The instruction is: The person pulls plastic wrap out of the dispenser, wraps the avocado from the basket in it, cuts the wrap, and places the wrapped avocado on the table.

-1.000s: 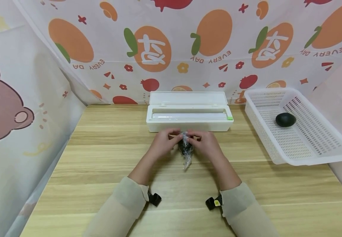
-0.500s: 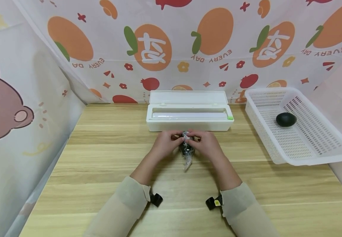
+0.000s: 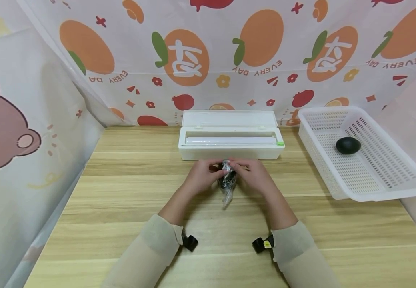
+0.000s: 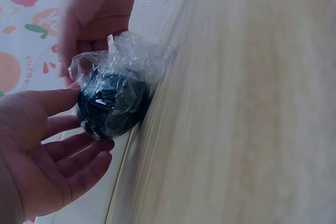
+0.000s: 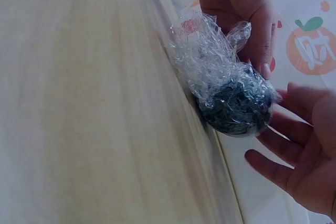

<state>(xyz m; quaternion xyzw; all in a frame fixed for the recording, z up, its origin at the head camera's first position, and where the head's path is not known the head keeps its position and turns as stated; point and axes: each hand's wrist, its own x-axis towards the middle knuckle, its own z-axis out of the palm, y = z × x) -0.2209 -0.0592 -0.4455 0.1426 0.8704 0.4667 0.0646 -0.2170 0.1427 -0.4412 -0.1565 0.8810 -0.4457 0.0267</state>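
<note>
We've got a dark egg-shaped thing in the middle of the worktop, just in front of the long white box. Clear film goes round it, w/ a loose, crumply tail pointing back at us. Can't tell if it's resting on the worktop or lifted a bit. Our L hand is half curled, thumb on one side & fingers bent round it. Our R hand has the other side, thumb & fingers half curled too, low fingers a bit spread. So both hands have hold of it.

Step now: prob. wrapping, pressing the film down snug. Next, we think, L hand should keep it steady while R hand folds in the loose tail. Go gently, b/c thin film could rip.

The box's lid is up & a film roll shows inside. Off to the right, the white basket has a 2nd dark egg, no film that we can see.
</note>
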